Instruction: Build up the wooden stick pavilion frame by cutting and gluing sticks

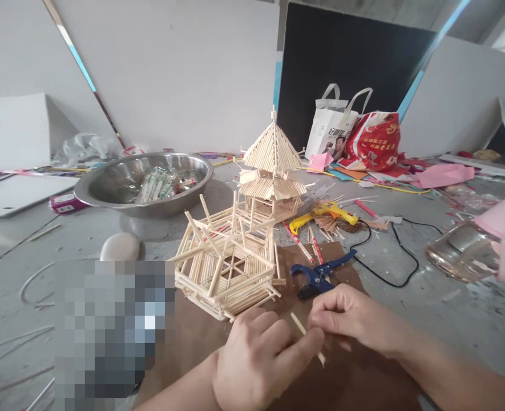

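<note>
Left hand pinches thin, pale wooden stick at five o'clock (right hand: grip unclear); overpressing could snap it.

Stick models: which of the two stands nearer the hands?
The roofless hexagonal frame, just beyond the left hand; the other, a roofed, tiered tower, stands farther back.

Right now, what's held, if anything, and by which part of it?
Thin stick, around its middle, in the left hand, both ends showing. Can't tell whether the right hand grips anything.
</note>
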`<state>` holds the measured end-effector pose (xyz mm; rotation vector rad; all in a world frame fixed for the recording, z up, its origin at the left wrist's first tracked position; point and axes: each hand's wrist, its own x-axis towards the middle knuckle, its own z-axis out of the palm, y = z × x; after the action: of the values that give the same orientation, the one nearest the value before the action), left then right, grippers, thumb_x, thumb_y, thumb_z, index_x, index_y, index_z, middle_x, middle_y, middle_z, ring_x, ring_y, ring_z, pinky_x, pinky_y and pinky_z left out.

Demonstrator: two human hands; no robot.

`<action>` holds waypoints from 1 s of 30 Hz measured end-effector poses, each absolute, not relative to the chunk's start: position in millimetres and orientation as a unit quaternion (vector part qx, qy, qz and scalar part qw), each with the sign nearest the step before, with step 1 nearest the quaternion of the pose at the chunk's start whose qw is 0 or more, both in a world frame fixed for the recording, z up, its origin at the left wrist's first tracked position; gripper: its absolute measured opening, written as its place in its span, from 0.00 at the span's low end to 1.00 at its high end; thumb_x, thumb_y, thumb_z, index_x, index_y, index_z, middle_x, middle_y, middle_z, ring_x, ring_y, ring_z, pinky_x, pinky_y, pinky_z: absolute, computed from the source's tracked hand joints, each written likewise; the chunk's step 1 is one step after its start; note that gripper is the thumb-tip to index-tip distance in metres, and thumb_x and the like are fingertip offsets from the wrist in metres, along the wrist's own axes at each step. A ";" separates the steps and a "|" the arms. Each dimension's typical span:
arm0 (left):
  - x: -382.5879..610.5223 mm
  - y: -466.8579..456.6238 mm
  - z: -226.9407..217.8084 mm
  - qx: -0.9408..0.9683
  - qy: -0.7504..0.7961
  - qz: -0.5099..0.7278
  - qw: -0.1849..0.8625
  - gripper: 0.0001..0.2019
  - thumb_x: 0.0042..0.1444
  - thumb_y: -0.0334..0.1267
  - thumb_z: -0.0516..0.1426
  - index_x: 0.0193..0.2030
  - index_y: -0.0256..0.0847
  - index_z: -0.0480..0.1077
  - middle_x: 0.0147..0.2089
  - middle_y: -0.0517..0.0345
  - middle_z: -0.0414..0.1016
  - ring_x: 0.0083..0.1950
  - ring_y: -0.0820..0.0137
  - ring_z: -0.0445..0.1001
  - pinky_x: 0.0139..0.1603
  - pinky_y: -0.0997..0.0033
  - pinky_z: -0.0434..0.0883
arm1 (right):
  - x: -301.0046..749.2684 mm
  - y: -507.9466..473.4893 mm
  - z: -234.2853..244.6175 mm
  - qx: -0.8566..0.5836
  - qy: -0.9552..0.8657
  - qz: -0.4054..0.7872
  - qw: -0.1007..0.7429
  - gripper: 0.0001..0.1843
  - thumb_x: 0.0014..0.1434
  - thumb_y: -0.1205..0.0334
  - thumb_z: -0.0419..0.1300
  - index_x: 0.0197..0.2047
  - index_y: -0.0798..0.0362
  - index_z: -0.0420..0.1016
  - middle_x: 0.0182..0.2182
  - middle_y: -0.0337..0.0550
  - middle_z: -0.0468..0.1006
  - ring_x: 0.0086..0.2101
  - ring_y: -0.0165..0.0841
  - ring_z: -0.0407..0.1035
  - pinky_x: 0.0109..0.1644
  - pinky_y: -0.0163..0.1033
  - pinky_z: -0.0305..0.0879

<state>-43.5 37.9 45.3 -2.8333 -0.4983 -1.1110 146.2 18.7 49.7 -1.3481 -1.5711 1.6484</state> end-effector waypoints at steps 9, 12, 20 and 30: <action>-53.8 46.2 70.8 -0.934 -0.143 -0.318 0.082 0.11 0.57 0.31 0.47 0.42 0.40 0.68 0.20 0.63 0.67 0.19 0.75 0.63 0.17 0.73 0.56 | 126.8 43.5 68.7 -0.428 -0.382 0.789 0.219 0.12 0.41 0.59 0.63 0.25 0.60 0.72 0.13 0.33 0.67 0.09 0.18 0.55 0.10 0.24 0.47; -57.1 47.9 74.3 -0.937 -0.154 -0.303 0.078 0.13 0.58 0.32 0.45 0.46 0.39 0.66 0.22 0.62 0.68 0.20 0.74 0.64 0.18 0.73 0.58 | 123.6 55.6 78.0 -0.420 -0.381 0.793 0.221 0.07 0.41 0.64 0.63 0.24 0.59 0.71 0.13 0.33 0.68 0.09 0.18 0.56 0.10 0.22 0.50; -54.6 36.7 74.5 -0.932 -0.206 -0.286 0.082 0.14 0.57 0.34 0.44 0.47 0.40 0.66 0.38 0.54 0.71 0.34 0.69 0.68 0.31 0.70 0.68 | 111.2 110.8 90.8 -0.460 -0.395 0.712 0.355 0.09 0.52 0.67 0.54 0.22 0.59 0.68 0.18 0.37 0.74 0.09 0.20 0.59 0.09 0.24 0.53; -50.3 42.5 65.5 -0.903 -0.349 -0.209 0.136 0.15 0.55 0.37 0.48 0.48 0.39 0.65 0.52 0.45 0.65 0.37 0.63 0.67 0.29 0.64 0.70 | 91.3 134.0 86.0 -0.520 -0.390 0.700 0.297 0.10 0.53 0.70 0.53 0.22 0.59 0.65 0.16 0.37 0.73 0.07 0.18 0.53 0.07 0.24 0.48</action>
<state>-50.3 42.5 65.5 -2.6165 -1.0104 -0.6040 91.3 134.0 86.0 -1.3821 -1.0359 1.8592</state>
